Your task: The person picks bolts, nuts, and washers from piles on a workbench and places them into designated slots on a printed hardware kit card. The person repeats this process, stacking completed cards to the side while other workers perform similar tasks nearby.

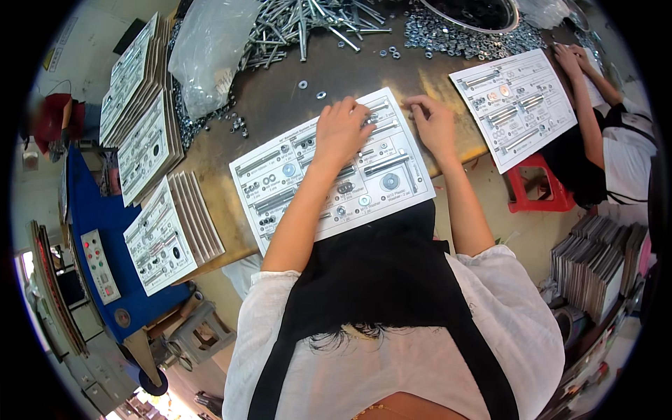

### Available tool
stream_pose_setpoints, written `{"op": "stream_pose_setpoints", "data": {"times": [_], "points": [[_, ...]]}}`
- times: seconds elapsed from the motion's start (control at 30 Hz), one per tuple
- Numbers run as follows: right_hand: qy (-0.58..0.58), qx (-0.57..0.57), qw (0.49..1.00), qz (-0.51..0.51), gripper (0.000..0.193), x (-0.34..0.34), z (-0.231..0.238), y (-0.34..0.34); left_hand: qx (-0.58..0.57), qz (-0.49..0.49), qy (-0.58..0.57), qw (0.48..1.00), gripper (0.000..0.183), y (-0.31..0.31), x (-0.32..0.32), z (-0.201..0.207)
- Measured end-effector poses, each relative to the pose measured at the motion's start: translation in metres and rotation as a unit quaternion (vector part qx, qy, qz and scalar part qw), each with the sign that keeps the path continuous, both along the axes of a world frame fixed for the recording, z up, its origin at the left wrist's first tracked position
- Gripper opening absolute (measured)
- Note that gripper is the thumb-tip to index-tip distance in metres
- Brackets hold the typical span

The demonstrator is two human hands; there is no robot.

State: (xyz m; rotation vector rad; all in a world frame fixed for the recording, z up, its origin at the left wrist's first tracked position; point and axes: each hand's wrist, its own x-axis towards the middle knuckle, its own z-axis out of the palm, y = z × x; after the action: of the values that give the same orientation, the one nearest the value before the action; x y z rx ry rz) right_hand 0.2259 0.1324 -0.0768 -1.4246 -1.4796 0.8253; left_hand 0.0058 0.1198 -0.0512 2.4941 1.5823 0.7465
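A white printed card (280,168) lies tilted at the table edge in front of me. It carries bolts, nuts and washers laid over its printed pictures, among them a long bolt (386,166) and a round grey washer (289,170). My left hand (341,129) rests over the card's upper middle, its fingers spread and bent down near the bolts at the top right. Just past the card's right edge, my right hand (432,126) is curled with thumb and forefinger drawn together. Whatever may be between those fingertips is hidden.
Loose bolts (308,24) and nuts (455,42) are heaped at the back, beside a clear plastic bag (210,56). Stacked filled cards (150,147) stand left. At right, another person's hands (570,59) are near a second card (514,108), above a red stool (537,185).
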Motion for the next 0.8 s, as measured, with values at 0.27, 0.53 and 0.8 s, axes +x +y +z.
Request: {"op": "stream_pose_setpoints", "data": {"times": [0.27, 0.53, 0.8], "points": [[-0.089, 0.084, 0.988, 0.092, 0.013, -0.011, 0.038, -0.001, -0.022, -0.019, 0.038, 0.999, 0.019, -0.001, -0.017, 0.004], [-0.328, 0.076, 0.917, 0.215, 0.021, -0.031, 0.045, 0.01, -0.034, -0.06, 0.069, 0.995, 0.02, 0.009, -0.015, 0.014], [-0.303, 0.05, 0.933, 0.189, 0.02, -0.027, 0.044, 0.009, 0.015, -0.053, 0.04, 0.998, 0.02, 0.013, -0.011, 0.006]]}}
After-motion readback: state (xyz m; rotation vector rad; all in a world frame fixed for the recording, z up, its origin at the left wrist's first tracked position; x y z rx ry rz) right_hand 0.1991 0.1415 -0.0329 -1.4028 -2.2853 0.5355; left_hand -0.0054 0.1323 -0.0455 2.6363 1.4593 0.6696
